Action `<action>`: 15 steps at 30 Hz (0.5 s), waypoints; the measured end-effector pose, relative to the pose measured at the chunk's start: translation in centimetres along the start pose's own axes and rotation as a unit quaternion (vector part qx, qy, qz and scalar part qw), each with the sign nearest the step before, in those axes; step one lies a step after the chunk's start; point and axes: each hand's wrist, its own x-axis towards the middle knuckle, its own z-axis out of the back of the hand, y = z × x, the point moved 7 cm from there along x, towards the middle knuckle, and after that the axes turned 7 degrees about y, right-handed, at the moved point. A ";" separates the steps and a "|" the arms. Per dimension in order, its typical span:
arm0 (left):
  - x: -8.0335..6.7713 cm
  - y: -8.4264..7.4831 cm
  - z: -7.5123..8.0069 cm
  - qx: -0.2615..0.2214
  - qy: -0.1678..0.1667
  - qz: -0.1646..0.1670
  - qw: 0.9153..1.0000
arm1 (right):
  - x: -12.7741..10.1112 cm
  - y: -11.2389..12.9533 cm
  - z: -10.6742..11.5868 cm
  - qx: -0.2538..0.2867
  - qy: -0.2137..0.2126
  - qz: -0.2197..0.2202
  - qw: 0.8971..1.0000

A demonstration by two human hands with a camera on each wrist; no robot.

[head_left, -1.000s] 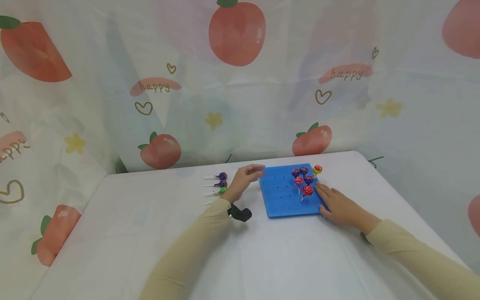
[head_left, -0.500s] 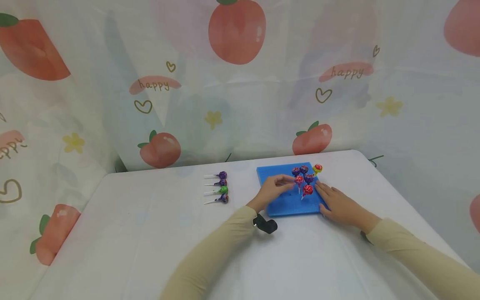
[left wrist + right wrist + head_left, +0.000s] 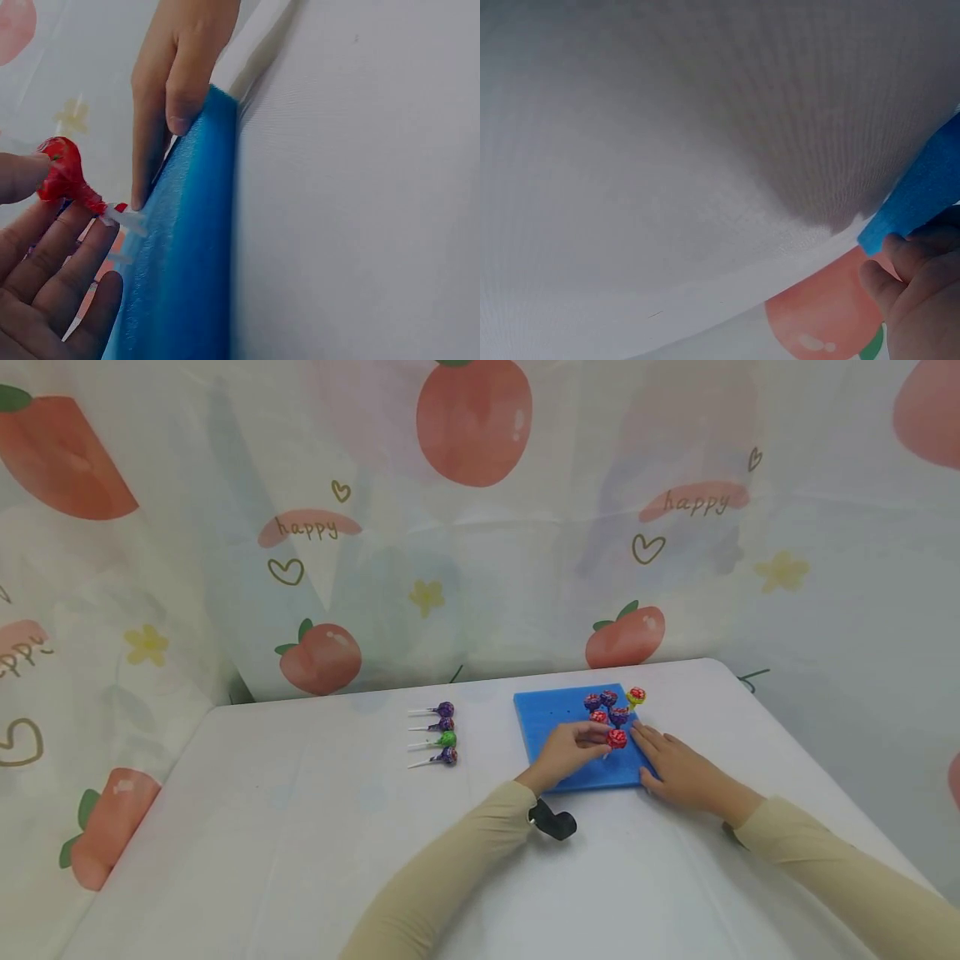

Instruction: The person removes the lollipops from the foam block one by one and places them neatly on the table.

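Observation:
My left hand (image 3: 566, 756) is over the blue foam board (image 3: 555, 703), its thumb and fingers around the red lollipop (image 3: 617, 738). In the left wrist view the thumb touches the red lollipop (image 3: 61, 169)'s wrapped head, with the fingers on the other side; its stick points down toward the board. My right hand (image 3: 682, 774) lies flat with straight fingers against the board's right edge. Behind the red one stand a pink lollipop (image 3: 597, 717), several purple lollipops (image 3: 618, 717) and a yellow lollipop (image 3: 637, 695). In the right wrist view the right hand (image 3: 922, 281) touches the board (image 3: 915, 202).
Left of the board, a column of lollipops lies on the white table (image 3: 300, 827): purple ones and a green lollipop (image 3: 447, 739), sticks pointing left. A patterned cloth (image 3: 480, 568) hangs behind the table's rear edge.
My left hand has moved right, from beside the board's left edge across it to the red lollipop. The right hand has stayed at the board's right edge.

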 end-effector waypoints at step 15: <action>0.5 0.6 -0.9 0.083 -0.021 0.010 0.996 | -0.1 0.2 0.0 -0.010 -0.012 0.002 1.000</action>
